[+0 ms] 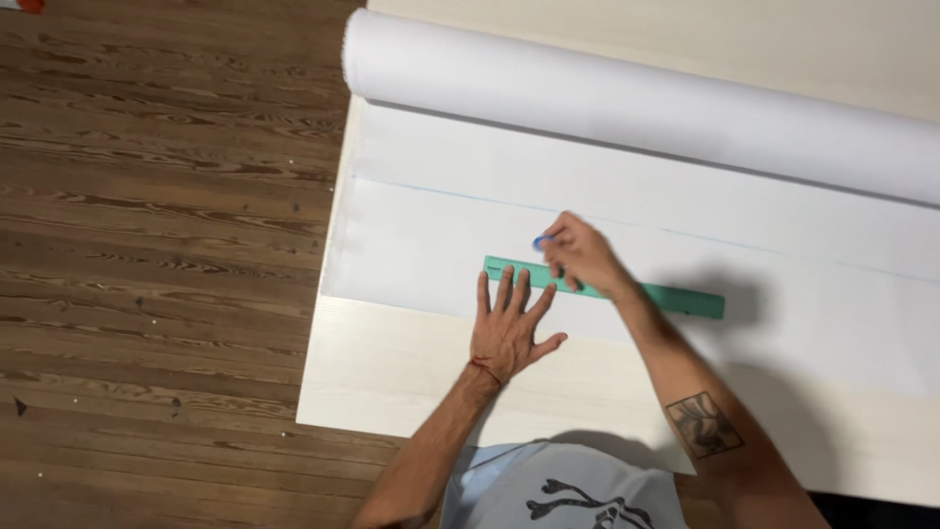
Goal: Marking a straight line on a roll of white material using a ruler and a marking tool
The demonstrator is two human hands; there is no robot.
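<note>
left hand [506, 328] flat, fingers spread, pinning green ruler [607, 287] under fingertips | right hand [580, 257] just beyond, pinching blue marker [541, 242] above ruler's edge | step looks like marking white fabric [705, 255]; next stroke needs ruler steady | fabric roll [636, 103] farthest

No packages, labels, signs or screens show anywhere (table and floor included).

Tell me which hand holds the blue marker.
The right hand pinches the blue marker above the green ruler; the left hand lies flat, fingers spread, pressing the ruler's end.
</note>
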